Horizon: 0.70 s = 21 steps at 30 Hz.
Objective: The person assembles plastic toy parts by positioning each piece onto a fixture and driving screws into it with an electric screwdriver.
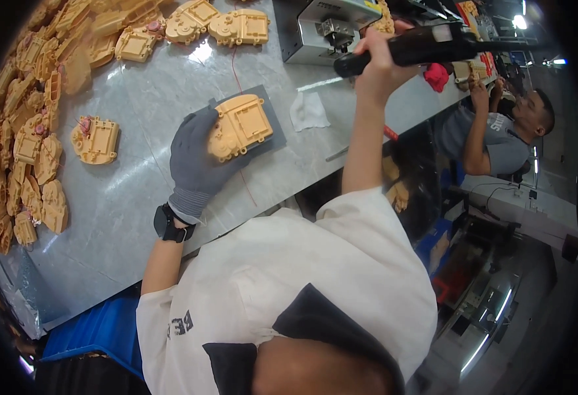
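My left hand, in a grey glove, grips a tan plastic housing that lies on a dark grey mat on the grey worktable. My right hand, bare, is raised above the table's far side and closed around a black electric screwdriver pointing left. A black watch sits on my left wrist.
Many tan housings are piled along the left edge and far side; one lies alone. A white cloth lies by the mat. A grey machine stands behind. Another person sits at the right.
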Each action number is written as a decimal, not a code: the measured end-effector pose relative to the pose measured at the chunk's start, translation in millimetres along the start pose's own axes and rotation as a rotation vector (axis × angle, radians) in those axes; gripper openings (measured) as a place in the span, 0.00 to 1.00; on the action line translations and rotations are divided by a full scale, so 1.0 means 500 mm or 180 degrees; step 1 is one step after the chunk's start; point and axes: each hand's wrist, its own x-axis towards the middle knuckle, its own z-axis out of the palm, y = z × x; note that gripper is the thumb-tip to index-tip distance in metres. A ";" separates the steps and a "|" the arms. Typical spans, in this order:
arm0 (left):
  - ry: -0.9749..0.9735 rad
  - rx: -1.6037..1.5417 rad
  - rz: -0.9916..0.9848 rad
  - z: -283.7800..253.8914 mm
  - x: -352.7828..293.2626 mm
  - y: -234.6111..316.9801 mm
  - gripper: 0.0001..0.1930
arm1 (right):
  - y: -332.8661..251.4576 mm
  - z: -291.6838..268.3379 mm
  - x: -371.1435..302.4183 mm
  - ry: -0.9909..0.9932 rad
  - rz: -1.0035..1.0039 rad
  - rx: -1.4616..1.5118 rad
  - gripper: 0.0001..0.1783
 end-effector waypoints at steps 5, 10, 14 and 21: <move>-0.0062 -0.0107 -0.0057 -0.010 -0.003 0.014 0.41 | -0.036 0.047 0.083 0.0793 -0.0563 -0.0303 0.14; -0.0140 -0.0122 -0.0016 -0.013 -0.009 0.009 0.41 | 0.012 0.031 0.084 0.0255 -0.0239 -0.0703 0.07; -0.0142 -0.0193 -0.0189 -0.021 -0.003 0.015 0.41 | -0.039 0.071 0.061 -0.0050 0.0257 -0.0988 0.07; -0.0269 -0.0133 0.0153 -0.032 0.001 0.007 0.41 | -0.203 0.076 -0.141 -0.0951 0.0261 0.1018 0.33</move>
